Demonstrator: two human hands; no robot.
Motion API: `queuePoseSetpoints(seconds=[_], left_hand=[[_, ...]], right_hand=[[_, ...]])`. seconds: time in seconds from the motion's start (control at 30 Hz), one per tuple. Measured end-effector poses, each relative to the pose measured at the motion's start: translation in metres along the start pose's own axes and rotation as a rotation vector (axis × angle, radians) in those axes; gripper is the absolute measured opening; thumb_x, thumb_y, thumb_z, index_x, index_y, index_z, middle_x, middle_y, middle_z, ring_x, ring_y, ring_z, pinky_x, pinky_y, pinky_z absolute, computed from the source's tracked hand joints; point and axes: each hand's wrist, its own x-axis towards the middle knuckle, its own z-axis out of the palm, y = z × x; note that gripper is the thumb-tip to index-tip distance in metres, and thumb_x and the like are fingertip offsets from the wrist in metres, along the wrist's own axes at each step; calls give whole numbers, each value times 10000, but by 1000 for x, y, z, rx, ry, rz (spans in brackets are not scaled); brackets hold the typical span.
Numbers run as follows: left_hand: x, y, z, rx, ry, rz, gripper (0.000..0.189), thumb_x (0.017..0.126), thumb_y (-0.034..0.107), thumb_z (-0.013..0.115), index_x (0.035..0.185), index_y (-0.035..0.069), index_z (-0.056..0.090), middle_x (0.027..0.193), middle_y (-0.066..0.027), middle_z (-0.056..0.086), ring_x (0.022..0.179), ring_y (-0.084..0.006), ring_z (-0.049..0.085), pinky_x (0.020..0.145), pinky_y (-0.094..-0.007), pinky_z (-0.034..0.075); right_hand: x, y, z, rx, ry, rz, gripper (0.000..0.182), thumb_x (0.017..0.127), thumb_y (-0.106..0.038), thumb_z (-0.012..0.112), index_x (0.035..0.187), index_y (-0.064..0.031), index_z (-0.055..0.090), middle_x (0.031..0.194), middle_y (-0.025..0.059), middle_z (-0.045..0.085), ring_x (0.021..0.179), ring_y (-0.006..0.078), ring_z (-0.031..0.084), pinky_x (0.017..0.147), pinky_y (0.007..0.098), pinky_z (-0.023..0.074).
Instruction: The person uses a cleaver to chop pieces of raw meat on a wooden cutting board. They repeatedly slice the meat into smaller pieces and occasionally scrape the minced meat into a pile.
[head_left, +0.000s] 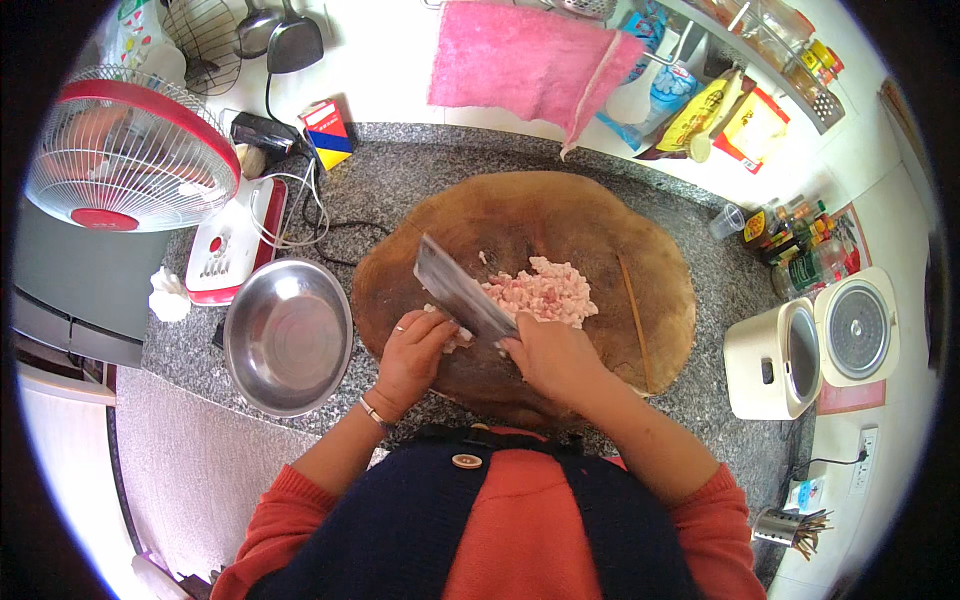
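Note:
My right hand (553, 361) grips the handle end of a Chinese cleaver (465, 291), whose broad blade stands on edge over a thick wooden chopping block (630, 217). To the left of the blade, my left hand (414, 352) presses pale pieces of raw meat (457, 341) against the wood with bent fingers. The hand partly covers these pieces. A loose heap of chopped pink meat (544, 294) lies right of the blade near the block's middle. One small scrap sits above the heap.
A steel bowl (289, 337) stands left of the block. Beyond it are a red-and-white fan (135, 157) and loose cables (319, 202). An open rice cooker (772, 364) and several bottles (802, 240) stand at the right. A pink towel (525, 64) hangs behind.

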Motion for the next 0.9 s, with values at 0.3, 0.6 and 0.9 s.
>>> queuePoseSetpoints(seconds=[0.3,0.6,0.9], left_hand=[[-3,-3,1,33,1,-3,285,727,-1,595,1009,38,612,1043,-123,608,970,-322,579,858,-405,487],[-2,-1,1,-4,16,-12,268,712,-9,591,976,33,615,1038,-123,611,972,-324,585,859,-393,492],[-3,-4,-1,27,-3,-28,251,697,-16,604,943,30,618,1037,-135,610,973,-328,583,860,-400,494]], right_hand=[[-23,-22,-42,-96,-48,-53,264,928,-281,529,969,-19,527,735,217,647,693,408,647,620,513,500],[-40,-18,-46,-143,-132,-38,258,925,-288,535,948,-30,529,717,198,646,694,389,655,619,508,508],[30,-30,-6,-74,-19,-121,263,912,-271,550,988,-19,545,782,201,665,732,391,664,640,510,511]])
